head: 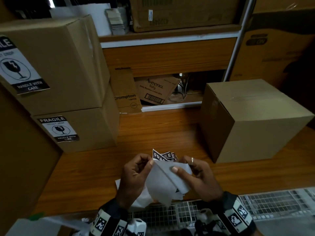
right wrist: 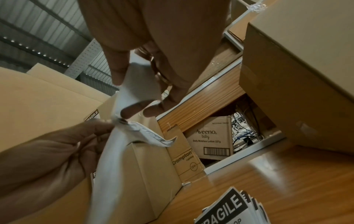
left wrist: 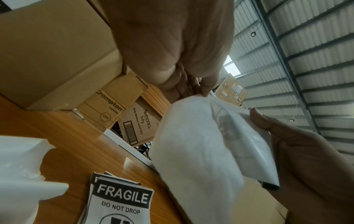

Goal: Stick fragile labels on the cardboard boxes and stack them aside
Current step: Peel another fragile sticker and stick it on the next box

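Nearest the person, both hands are meeting over the front edge of the glossy wooden table [head: 170, 130]. The left hand [head: 134, 174] is pinching the upper left corner of a thin white label sheet [head: 167, 183] between thumb and curled fingers, while the right hand [head: 196, 174] is gripping its right side, thumb pressing flat on the blank matte backing. The sheet is creasing along a diagonal fold, its long axis running from 11 o'clock down to 5 o'clock, printed face turned away. Just beyond, at 12 o'clock, a fanned pile of black-and-white fragile labels [head: 164, 155] is lying flat. Farther off at 10 o'clock, two labelled, square-edged corrugated boxes [head: 68, 92] are sitting stacked. At 2 o'clock, a plain taped cardboard box [head: 252, 120] is standing unlabelled, well apart from the stack
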`<state>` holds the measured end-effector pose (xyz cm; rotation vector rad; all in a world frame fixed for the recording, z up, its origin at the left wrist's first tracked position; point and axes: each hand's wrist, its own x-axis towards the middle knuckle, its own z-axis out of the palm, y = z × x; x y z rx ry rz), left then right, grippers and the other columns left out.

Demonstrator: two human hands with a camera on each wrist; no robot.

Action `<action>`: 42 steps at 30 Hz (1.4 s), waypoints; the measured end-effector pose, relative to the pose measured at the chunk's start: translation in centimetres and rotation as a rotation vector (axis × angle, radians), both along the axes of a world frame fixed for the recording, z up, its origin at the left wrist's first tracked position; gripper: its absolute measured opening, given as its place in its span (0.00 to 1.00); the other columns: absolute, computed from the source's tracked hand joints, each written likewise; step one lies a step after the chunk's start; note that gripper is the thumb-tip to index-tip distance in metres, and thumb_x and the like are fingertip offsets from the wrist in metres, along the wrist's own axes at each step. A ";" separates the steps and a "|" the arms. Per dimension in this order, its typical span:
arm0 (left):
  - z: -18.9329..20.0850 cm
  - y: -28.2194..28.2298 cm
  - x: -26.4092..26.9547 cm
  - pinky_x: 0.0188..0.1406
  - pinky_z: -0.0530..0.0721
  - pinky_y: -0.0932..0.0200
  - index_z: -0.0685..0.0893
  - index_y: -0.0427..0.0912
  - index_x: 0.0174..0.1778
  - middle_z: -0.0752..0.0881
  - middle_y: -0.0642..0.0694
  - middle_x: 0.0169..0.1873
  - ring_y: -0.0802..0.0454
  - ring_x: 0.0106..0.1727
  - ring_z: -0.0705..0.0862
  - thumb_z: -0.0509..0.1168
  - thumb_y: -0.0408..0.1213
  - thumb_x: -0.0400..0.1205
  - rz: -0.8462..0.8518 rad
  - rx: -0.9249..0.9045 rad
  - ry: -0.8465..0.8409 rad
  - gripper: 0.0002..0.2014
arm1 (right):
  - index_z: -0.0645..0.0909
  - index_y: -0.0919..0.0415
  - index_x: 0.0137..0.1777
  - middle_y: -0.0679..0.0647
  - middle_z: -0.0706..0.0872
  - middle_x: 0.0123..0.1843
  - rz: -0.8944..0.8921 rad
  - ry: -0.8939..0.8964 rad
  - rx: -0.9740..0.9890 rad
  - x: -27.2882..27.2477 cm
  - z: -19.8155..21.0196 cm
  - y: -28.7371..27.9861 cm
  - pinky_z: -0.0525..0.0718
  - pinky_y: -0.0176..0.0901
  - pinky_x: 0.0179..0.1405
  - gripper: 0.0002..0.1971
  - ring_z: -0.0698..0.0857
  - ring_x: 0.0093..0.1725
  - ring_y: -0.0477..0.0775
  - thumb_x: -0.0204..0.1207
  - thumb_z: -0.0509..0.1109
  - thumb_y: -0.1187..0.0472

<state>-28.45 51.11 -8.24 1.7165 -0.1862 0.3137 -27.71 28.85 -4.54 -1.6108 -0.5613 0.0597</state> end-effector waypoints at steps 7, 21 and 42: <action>-0.4 -1.1 -0.2 0.37 0.88 0.53 0.86 0.52 0.46 0.89 0.47 0.42 0.50 0.43 0.88 0.65 0.51 0.82 0.113 -0.003 -0.035 0.09 | 0.81 0.63 0.37 0.51 0.89 0.36 -0.165 0.047 0.106 -0.5 -0.2 0.7 0.83 0.38 0.29 0.12 0.89 0.35 0.47 0.83 0.69 0.71; -0.9 -1.8 0.0 0.41 0.85 0.50 0.86 0.39 0.46 0.92 0.46 0.39 0.51 0.40 0.90 0.63 0.30 0.88 0.361 -0.297 0.178 0.08 | 0.81 0.69 0.42 0.67 0.87 0.41 -0.446 0.153 0.351 -0.2 -1.3 0.8 0.88 0.59 0.38 0.13 0.88 0.42 0.70 0.83 0.74 0.59; 2.4 -1.7 1.3 0.41 0.86 0.61 0.89 0.33 0.45 0.92 0.41 0.45 0.48 0.46 0.90 0.70 0.25 0.82 -0.100 -0.079 0.106 0.03 | 0.84 0.61 0.65 0.46 0.87 0.65 0.189 -0.188 -0.206 2.1 -1.6 -3.2 0.87 0.56 0.65 0.29 0.86 0.68 0.51 0.64 0.89 0.60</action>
